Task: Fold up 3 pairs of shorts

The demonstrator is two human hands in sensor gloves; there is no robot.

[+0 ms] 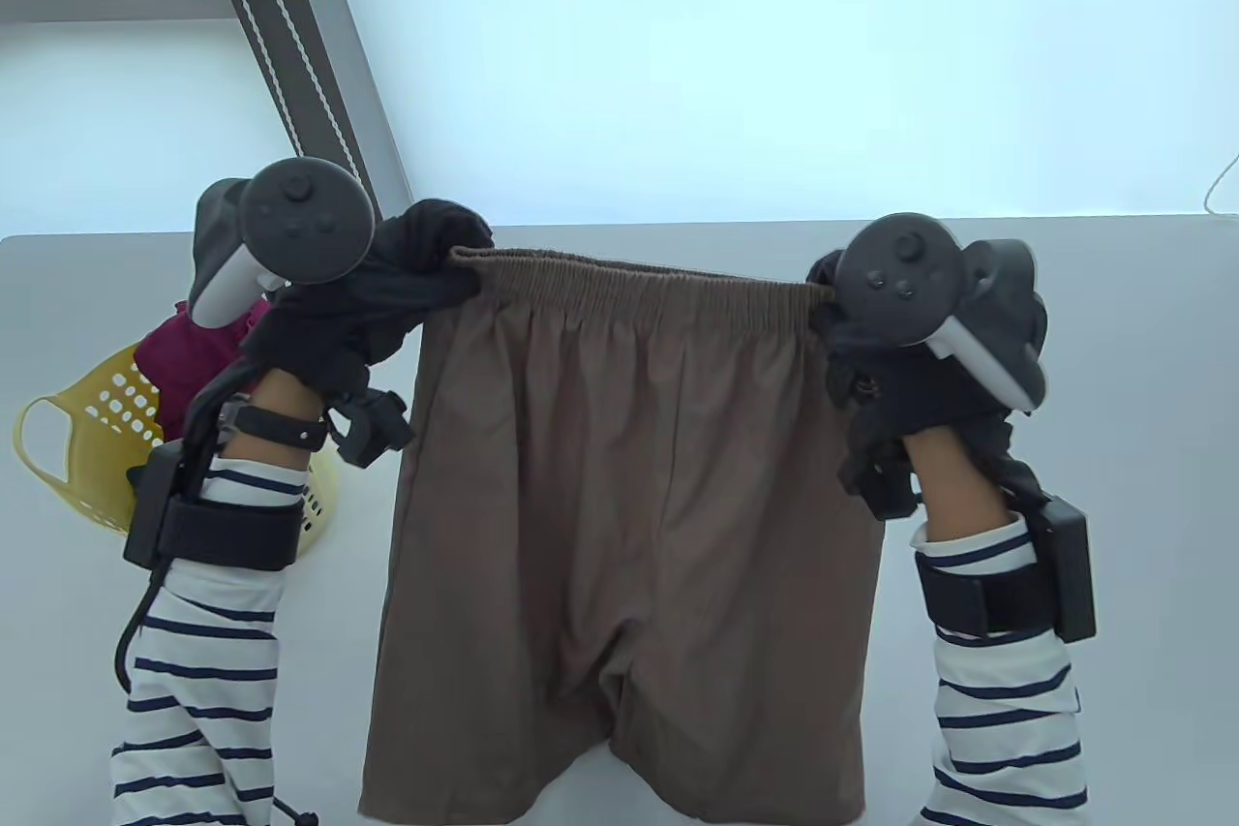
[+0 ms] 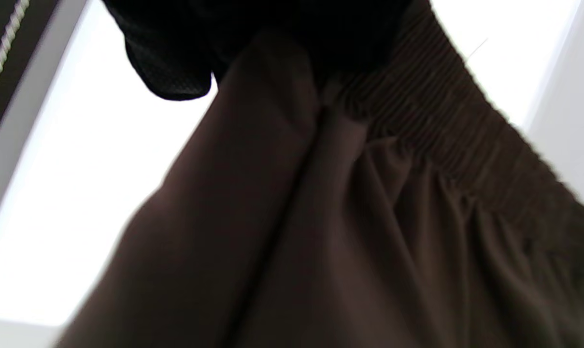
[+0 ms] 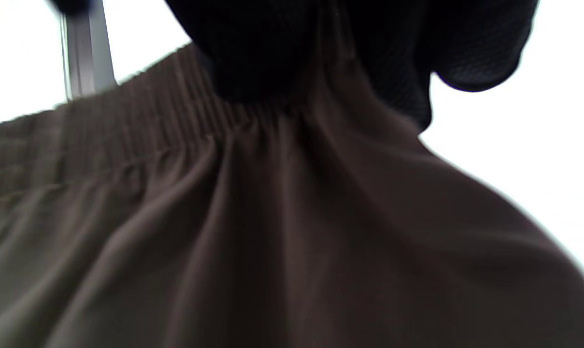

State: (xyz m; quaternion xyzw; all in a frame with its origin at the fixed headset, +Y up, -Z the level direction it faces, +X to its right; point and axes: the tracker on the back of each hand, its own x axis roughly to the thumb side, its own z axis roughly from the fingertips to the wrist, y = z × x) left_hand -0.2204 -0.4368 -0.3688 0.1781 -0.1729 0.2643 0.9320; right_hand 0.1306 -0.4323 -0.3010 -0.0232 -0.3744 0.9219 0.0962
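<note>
Hanging brown shorts point(image 1: 619, 516) gripped at waistband corners by left hand point(image 1: 387, 303) and right hand point(image 1: 871, 351); maroon cloth point(image 1: 189, 361) held in yellow basket point(image 1: 87, 439).

One pair of brown shorts point(image 1: 629, 497) hangs in view, spread between two gloved hands: one left hand point(image 1: 358, 303) and one right hand point(image 1: 900, 351), each with one tracker. One yellow basket point(image 1: 87, 439) sits on the desk point(image 1: 678, 235), holding what looks like one maroon garment point(image 1: 189, 361), possibly more underneath.
</note>
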